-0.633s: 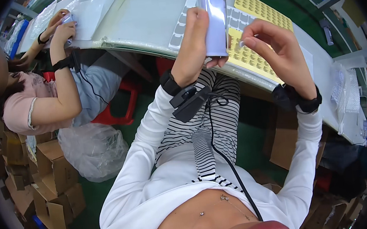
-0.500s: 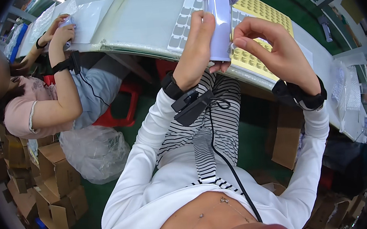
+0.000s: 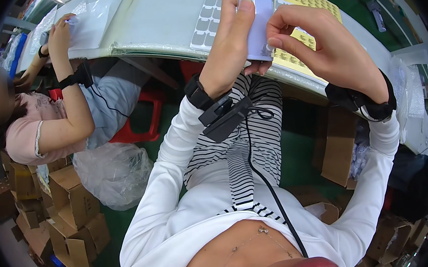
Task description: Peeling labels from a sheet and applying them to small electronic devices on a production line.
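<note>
Upright in my left hand (image 3: 229, 52) is a lavender handheld fan (image 3: 259, 18), its round head cut off by the top edge of the view. My left thumb lies along its handle, and fingertips show below its bottom end. My right hand (image 3: 326, 40) has thumb and forefinger pinched together at the handle's lower right edge. A tiny pale bit shows at that pinch, too small to name. Behind the fan, on the table, lie a white sheet with grey rounded labels (image 3: 208, 23) and a yellow sheet of small dark-marked stickers (image 3: 309, 0).
The white table (image 3: 157, 25) runs across the top. To the left, another person (image 3: 63, 117) sits on a red stool (image 3: 143, 119), hands at a plastic sheet (image 3: 98, 26). Cardboard boxes (image 3: 73, 196) and a clear plastic bag (image 3: 112, 176) lie on the floor. Another open box (image 3: 336, 147) stands under the table.
The fan has shifted up and turned, so its head is mostly out of view. My right hand has come slightly upward, still pinching beside the handle. The other person's hands have moved leftward.
</note>
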Action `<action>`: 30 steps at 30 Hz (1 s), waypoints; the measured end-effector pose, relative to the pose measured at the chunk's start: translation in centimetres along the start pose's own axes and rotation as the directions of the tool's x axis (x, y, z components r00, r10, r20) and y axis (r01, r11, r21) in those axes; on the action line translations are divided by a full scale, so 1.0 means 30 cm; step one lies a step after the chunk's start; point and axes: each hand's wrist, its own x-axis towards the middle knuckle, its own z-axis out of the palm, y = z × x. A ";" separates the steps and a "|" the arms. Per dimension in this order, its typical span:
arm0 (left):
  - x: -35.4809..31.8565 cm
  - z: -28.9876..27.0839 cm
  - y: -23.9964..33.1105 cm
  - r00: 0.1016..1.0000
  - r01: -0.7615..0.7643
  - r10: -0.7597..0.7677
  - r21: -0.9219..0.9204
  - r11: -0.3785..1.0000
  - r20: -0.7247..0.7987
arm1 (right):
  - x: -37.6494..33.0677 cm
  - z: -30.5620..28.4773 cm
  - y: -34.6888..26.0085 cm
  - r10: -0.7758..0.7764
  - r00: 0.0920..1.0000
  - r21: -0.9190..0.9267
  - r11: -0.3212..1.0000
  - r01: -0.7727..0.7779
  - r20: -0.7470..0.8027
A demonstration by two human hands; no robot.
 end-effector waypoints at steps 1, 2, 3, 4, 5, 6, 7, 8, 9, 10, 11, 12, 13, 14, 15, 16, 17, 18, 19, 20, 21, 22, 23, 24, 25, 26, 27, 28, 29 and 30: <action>-0.002 0.001 0.001 1.000 -0.001 0.001 0.014 1.000 -0.006 | 0.000 0.002 0.001 0.000 1.000 0.002 1.000 0.000 0.000; -0.002 0.001 0.002 1.000 0.001 -0.001 0.015 1.000 -0.008 | 0.002 0.004 0.001 0.003 1.000 -0.010 1.000 -0.003 -0.009; -0.001 0.005 0.002 1.000 -0.005 0.006 0.020 1.000 -0.011 | 0.000 0.003 -0.001 0.009 1.000 -0.026 1.000 -0.009 -0.017; 0.000 0.007 0.002 1.000 -0.012 0.012 0.025 1.000 -0.015 | -0.001 0.004 -0.005 0.011 1.000 -0.025 1.000 -0.012 -0.017; -0.001 0.008 0.002 1.000 -0.009 0.010 0.024 1.000 -0.015 | -0.001 0.005 -0.010 0.013 1.000 -0.065 0.998 -0.015 -0.026; -0.001 0.008 0.002 1.000 -0.012 0.013 0.022 1.000 -0.006 | -0.001 0.008 -0.014 0.014 0.999 -0.105 0.994 -0.018 -0.036; -0.002 0.007 0.002 1.000 -0.016 0.016 0.020 1.000 0.002 | -0.001 0.015 -0.018 0.016 0.999 -0.104 0.994 -0.019 -0.035; -0.001 0.003 -0.001 1.000 -0.014 0.014 0.020 1.000 0.001 | -0.003 0.025 -0.022 -0.013 0.997 -0.149 0.989 0.003 -0.070; 0.000 -0.003 -0.005 1.000 -0.021 0.020 0.021 1.000 0.018 | -0.005 0.035 -0.025 -0.044 0.994 -0.195 0.981 0.023 -0.104; 0.002 -0.008 -0.011 0.999 -0.028 0.027 0.022 0.999 0.035 | -0.009 0.048 -0.029 -0.044 0.994 -0.195 0.981 0.023 -0.103; 0.002 -0.010 -0.016 0.999 -0.029 0.028 0.022 0.999 0.034 | -0.015 0.064 -0.032 -0.043 0.987 -0.227 0.974 0.007 -0.157; 0.003 -0.008 -0.022 0.999 -0.037 0.037 0.019 0.999 0.009 | -0.019 0.077 -0.029 -0.046 0.977 -0.260 0.965 -0.011 -0.210; 0.004 -0.008 -0.026 0.999 -0.047 0.047 0.016 0.999 -0.015 | -0.024 0.090 -0.016 -0.048 0.977 -0.263 0.965 -0.009 -0.208; 0.005 -0.012 -0.027 0.999 -0.051 0.051 0.015 0.999 -0.016 | -0.031 0.102 0.002 -0.041 0.950 -0.183 0.983 -0.017 -0.309; 0.005 -0.014 -0.030 0.999 -0.051 0.051 -0.019 0.999 0.005 | -0.042 0.111 0.020 -0.025 0.915 -0.103 0.995 -0.019 -0.404; 0.007 -0.018 -0.033 0.998 -0.051 0.052 -0.052 0.997 0.026 | -0.054 0.117 0.037 -0.028 0.916 -0.107 0.994 -0.016 -0.400; 0.009 -0.026 -0.043 0.996 -0.062 0.066 -0.085 0.994 0.055 | -0.066 0.119 0.054 0.130 0.891 0.151 0.986 -0.070 -0.435; 0.014 -0.024 -0.054 0.996 -0.062 0.068 -0.093 0.994 0.063 | -0.091 0.113 0.072 0.298 0.852 0.397 0.910 -0.118 -0.430; 0.014 -0.032 -0.054 0.993 -0.065 0.080 -0.165 0.984 0.087 | -0.102 0.099 0.099 0.345 0.860 0.502 0.856 -0.124 -0.376; 0.014 -0.042 -0.056 0.989 -0.066 0.094 -0.236 0.970 0.111 | -0.113 0.085 0.130 0.366 0.847 0.503 0.853 -0.141 -0.384; 0.014 -0.070 -0.072 0.983 -0.082 0.109 -0.179 0.980 0.145 | -0.126 0.067 0.180 0.424 0.806 0.477 0.854 -0.205 -0.413; 0.011 -0.084 -0.080 0.982 -0.087 0.116 -0.184 0.979 0.152 | -0.145 0.050 0.239 0.479 0.759 0.454 0.849 -0.272 -0.442; 0.003 -0.087 -0.083 0.983 -0.091 0.117 -0.177 0.980 0.144 | -0.180 0.026 0.315 0.477 0.756 0.443 0.853 -0.276 -0.448; 0.000 -0.094 -0.088 0.983 -0.097 0.120 -0.168 0.981 0.136 | -0.218 0.004 0.408 0.493 0.755 0.341 0.865 -0.369 -0.433; 0.003 -0.108 -0.099 0.984 -0.088 0.109 -0.146 0.985 0.143 | -0.241 -0.015 0.477 0.514 0.746 0.231 0.858 -0.459 -0.423; 0.006 -0.113 -0.104 0.981 -0.090 0.114 -0.153 0.984 0.155 | -0.246 -0.023 0.520 0.514 0.741 0.221 0.857 -0.465 -0.432; 0.009 -0.117 -0.108 0.984 -0.077 0.106 -0.197 0.977 0.142 | -0.247 -0.029 0.557 0.533 0.748 0.141 0.840 -0.523 -0.395; 0.008 -0.123 -0.109 0.988 -0.061 0.093 -0.241 0.969 0.126 | -0.246 -0.026 0.588 0.557 0.751 0.062 0.815 -0.576 -0.355; 0.014 -0.133 -0.110 0.985 -0.064 0.098 -0.232 0.971 0.139 | -0.239 -0.020 0.625 0.540 0.768 0.079 0.832 -0.549 -0.344; 0.019 -0.133 -0.116 0.985 -0.062 0.097 -0.237 0.969 0.142 | -0.223 -0.013 0.644 0.544 0.766 0.076 0.829 -0.554 -0.344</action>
